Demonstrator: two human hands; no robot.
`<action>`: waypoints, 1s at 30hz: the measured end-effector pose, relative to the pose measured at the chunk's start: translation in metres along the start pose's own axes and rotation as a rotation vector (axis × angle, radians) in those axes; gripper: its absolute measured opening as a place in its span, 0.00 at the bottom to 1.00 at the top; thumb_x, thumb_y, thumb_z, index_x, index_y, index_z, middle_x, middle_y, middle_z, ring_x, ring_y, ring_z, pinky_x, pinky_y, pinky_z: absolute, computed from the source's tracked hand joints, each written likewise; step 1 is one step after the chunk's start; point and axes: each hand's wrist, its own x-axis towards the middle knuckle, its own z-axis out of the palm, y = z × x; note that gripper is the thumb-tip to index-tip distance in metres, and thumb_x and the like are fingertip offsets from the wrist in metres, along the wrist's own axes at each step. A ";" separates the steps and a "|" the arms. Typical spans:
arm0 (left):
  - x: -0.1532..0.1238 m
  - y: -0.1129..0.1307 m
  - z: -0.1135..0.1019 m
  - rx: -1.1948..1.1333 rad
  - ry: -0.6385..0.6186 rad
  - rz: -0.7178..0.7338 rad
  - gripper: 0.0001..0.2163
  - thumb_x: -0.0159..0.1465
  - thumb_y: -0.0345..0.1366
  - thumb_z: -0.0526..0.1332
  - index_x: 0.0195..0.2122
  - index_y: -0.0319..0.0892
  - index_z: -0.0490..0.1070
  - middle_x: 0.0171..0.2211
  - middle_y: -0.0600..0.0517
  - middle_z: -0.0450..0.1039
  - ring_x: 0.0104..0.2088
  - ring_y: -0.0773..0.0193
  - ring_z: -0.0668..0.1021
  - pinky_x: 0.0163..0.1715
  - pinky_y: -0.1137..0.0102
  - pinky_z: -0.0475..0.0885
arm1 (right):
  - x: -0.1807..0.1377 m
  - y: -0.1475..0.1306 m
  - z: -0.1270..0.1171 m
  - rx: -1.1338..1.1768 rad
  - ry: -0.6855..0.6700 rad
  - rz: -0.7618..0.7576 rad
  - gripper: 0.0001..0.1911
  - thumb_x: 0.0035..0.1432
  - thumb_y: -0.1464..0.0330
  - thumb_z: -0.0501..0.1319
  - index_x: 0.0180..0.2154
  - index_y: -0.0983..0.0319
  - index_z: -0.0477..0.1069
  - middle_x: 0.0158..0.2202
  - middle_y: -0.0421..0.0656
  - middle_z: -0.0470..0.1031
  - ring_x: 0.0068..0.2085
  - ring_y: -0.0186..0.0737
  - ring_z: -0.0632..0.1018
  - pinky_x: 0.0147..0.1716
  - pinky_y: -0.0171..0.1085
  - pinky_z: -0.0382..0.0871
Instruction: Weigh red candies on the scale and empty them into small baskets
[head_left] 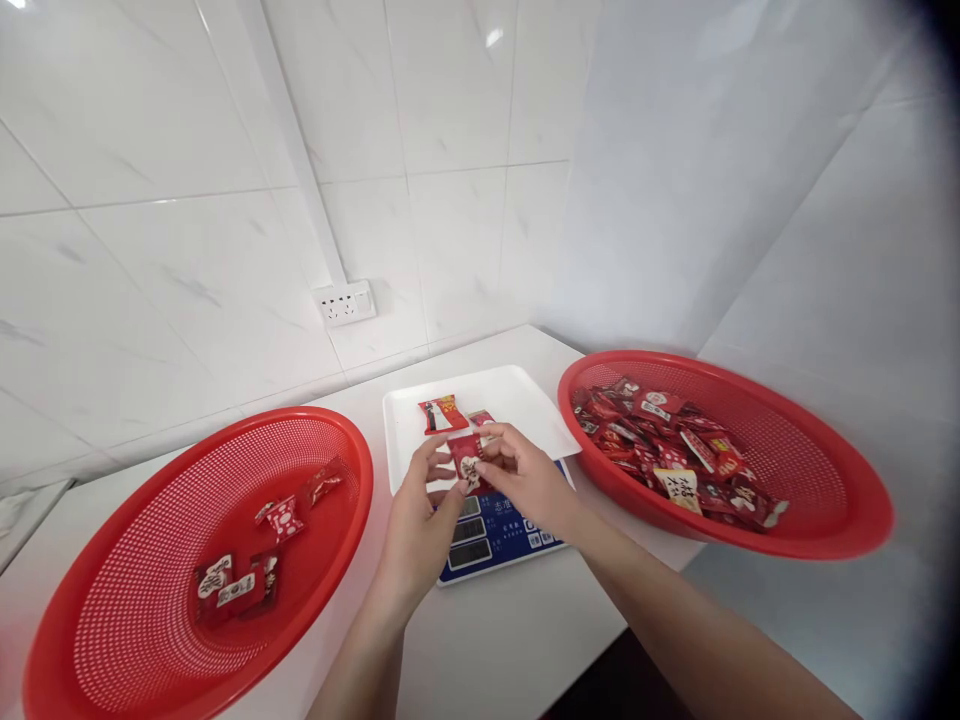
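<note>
Both hands meet over the front of a white scale tray (525, 400). My left hand (420, 525) and my right hand (525, 475) pinch the same small red candy packet (466, 462) between their fingertips. Two more red packets (442, 413) lie on the tray behind it. The tray sits on a blue-faced digital scale (491, 540) whose display is partly covered by my hands.
A red mesh basket (225, 620) at the left holds several packets (236, 585). A red mesh basket (810, 460) at the right holds a heap of packets (667, 445). A white tiled wall with a socket (343, 302) stands behind; the counter edge runs close in front.
</note>
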 end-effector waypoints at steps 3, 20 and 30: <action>-0.001 0.001 -0.004 0.124 0.089 0.023 0.21 0.62 0.36 0.57 0.57 0.49 0.57 0.56 0.46 0.63 0.55 0.58 0.67 0.49 0.61 0.69 | 0.016 0.007 -0.011 -0.262 0.116 0.111 0.18 0.56 0.67 0.57 0.50 0.55 0.64 0.36 0.39 0.76 0.35 0.37 0.77 0.37 0.38 0.69; -0.003 0.007 -0.010 0.206 0.027 0.098 0.14 0.62 0.37 0.56 0.50 0.49 0.66 0.56 0.47 0.64 0.53 0.57 0.70 0.50 0.57 0.68 | 0.059 0.031 -0.019 -0.957 -0.099 -0.069 0.20 0.62 0.70 0.50 0.54 0.57 0.68 0.56 0.43 0.69 0.60 0.50 0.63 0.56 0.53 0.54; 0.000 0.007 -0.013 0.198 0.011 -0.012 0.17 0.60 0.45 0.57 0.50 0.49 0.66 0.57 0.48 0.62 0.52 0.52 0.71 0.48 0.56 0.70 | 0.048 0.013 -0.038 -0.976 0.032 -0.059 0.18 0.63 0.66 0.50 0.51 0.61 0.70 0.55 0.47 0.69 0.55 0.40 0.69 0.53 0.37 0.60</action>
